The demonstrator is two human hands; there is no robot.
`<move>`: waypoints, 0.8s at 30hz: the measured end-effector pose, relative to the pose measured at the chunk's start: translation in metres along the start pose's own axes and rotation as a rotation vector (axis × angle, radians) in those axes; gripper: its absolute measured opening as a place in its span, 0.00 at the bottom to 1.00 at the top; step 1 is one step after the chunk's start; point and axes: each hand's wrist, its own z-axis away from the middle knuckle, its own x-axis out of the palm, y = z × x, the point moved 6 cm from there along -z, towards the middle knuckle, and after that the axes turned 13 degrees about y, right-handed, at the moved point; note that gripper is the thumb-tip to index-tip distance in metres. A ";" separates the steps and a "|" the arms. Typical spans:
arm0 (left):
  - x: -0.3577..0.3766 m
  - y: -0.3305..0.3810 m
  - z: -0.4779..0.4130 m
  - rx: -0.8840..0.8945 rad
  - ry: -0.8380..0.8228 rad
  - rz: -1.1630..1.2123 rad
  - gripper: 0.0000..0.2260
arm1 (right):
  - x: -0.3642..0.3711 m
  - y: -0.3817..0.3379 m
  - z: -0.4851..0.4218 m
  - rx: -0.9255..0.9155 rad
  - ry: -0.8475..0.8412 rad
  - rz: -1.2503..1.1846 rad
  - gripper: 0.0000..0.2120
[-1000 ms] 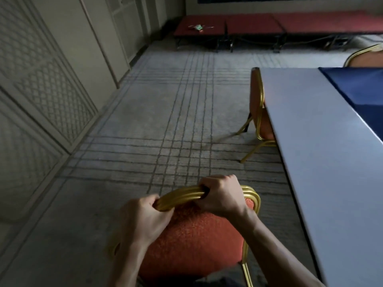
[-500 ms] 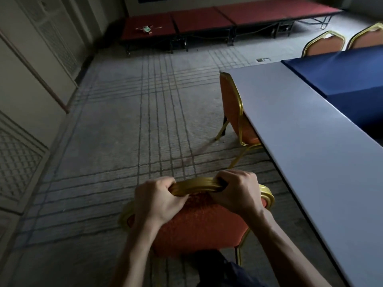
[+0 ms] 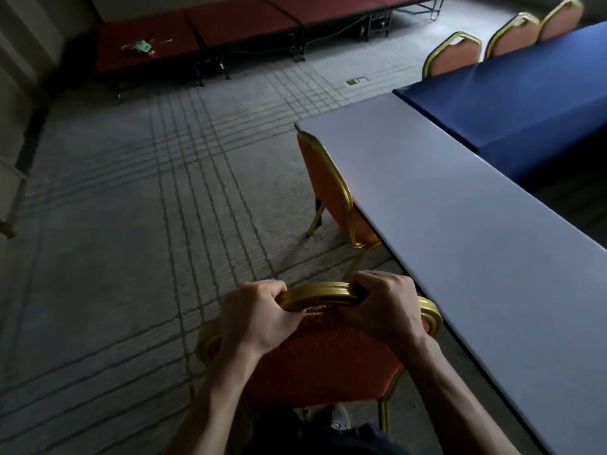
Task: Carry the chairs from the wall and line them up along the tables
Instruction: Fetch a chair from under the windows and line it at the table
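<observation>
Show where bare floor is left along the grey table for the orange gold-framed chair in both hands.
Free: the lined carpet along the grey table, between the tucked-in orange chair and the held orange gold-framed chair that the left hand and right hand grip. Crowded: the table's far corner, taken by the tucked-in chair; three chairs line the blue-clothed table.

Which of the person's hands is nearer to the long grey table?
Right. The right hand grips the chair's gold top rail close beside the edge of the grey table. The left hand grips the same rail farther out, on the side away from the table.
</observation>
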 end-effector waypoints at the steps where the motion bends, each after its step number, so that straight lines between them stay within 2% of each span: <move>1: 0.011 -0.002 -0.014 0.024 -0.013 0.016 0.21 | 0.005 0.006 -0.007 0.013 0.008 0.019 0.17; 9: 0.083 -0.004 -0.105 0.210 -0.231 0.187 0.19 | 0.022 0.024 -0.034 0.274 0.135 0.253 0.18; 17: 0.125 0.024 -0.162 0.494 -0.378 0.303 0.16 | 0.019 0.027 -0.040 0.516 0.256 0.494 0.15; 24: 0.159 0.067 -0.186 0.685 -0.478 0.430 0.17 | 0.005 0.045 -0.039 0.608 0.326 0.631 0.14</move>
